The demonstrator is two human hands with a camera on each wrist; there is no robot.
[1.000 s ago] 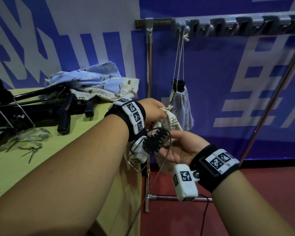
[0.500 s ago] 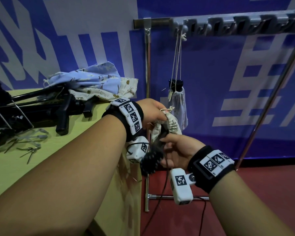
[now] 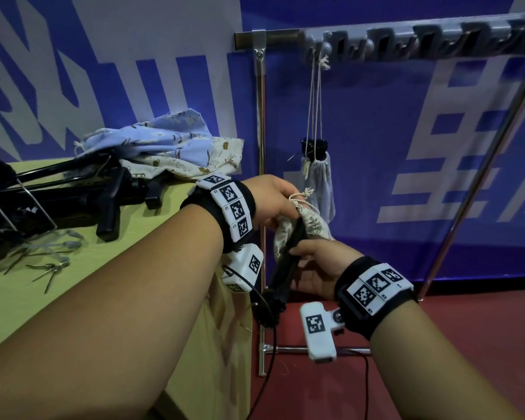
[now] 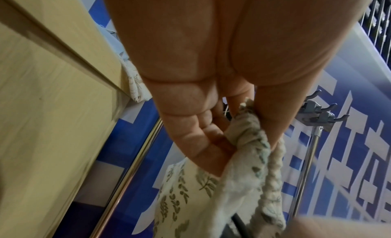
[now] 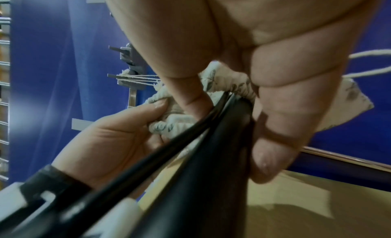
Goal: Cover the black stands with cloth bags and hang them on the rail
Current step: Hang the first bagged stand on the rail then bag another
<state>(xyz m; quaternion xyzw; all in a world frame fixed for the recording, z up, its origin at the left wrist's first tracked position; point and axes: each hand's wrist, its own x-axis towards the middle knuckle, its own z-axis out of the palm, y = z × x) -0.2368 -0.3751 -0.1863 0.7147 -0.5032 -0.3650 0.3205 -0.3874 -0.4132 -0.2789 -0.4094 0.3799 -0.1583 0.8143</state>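
Backdrop: a blue and white banner wall (image 3: 376, 122) fills the rear of the head view.
Table: a yellow-green table (image 3: 19, 304) at the left, its corner beside the rail's upright post.
Rail: a metal garment rail (image 3: 273, 39) crosses the top right, with a row of grey hooks (image 3: 437, 40) along it and a slanted brace on the right.
Spare stands: a pile of black stands (image 3: 73, 195) lies on the table's far left.
Spare bags: a light blue cloth bag (image 3: 164, 137) and a cream printed one (image 3: 215, 162) are heaped against the stands at the table's back edge.
Hung bag: a pale grey bag (image 3: 320, 183) hangs by its cords from the leftmost hooks, a black stand top showing at its mouth.
Leaf-print bag: a cream drawstring bag with a leaf print (image 3: 311, 227) is held in the air just off the table corner, in front of the hung bag.
Black stand: a folded black stand (image 3: 287, 262) enters the leaf-print bag's mouth from below, its lower end hanging free.
Left hand: the left hand (image 3: 270, 201) pinches the bag's gathered rim between thumb and fingers (image 4: 203, 137).
Right hand: the right hand (image 3: 319, 265) is curled round the stand's shaft just under the bag mouth, thumb (image 5: 273, 141) pressed along it.
Loose clips: small metal clips (image 3: 52, 268) lie on the table near the stands.
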